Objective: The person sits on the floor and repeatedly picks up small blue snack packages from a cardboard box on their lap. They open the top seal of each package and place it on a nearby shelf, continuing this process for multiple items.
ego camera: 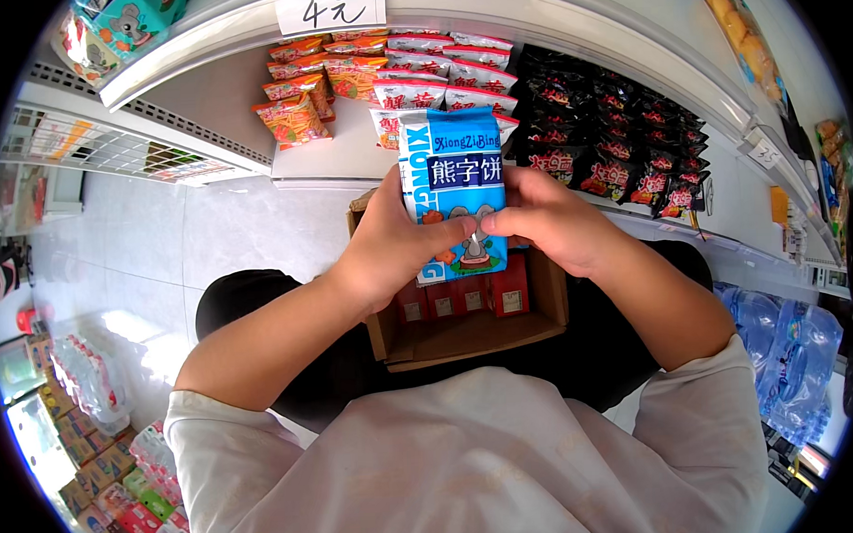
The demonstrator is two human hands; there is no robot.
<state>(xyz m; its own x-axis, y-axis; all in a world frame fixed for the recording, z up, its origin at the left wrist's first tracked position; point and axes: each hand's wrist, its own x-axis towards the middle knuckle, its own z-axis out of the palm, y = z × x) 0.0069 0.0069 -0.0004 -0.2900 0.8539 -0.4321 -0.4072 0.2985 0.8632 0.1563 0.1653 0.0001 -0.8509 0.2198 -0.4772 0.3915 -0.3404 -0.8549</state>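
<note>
A blue and white biscuit packet [455, 195] with a cartoon koala is held upright between my two hands. My left hand [390, 239] grips its left side, thumb across the front. From the right, my right hand [551, 216] holds the other side, and the two thumb tips nearly meet. Below the packet, an open cardboard box [471, 346] rests between my knees. Inside it stand several red boxes [510, 288] with small white labels; the packet hides part of the box's interior.
Shelf rows ahead hold orange snack bags [291, 120], white and red snack bags [410, 91] and black snack bags [581, 162]. A shelf edge with a price card [331, 9] overhangs them. Bottled water packs [789, 356] stand at right, wrapped bottles [92, 377] at left on the tiled floor [143, 227].
</note>
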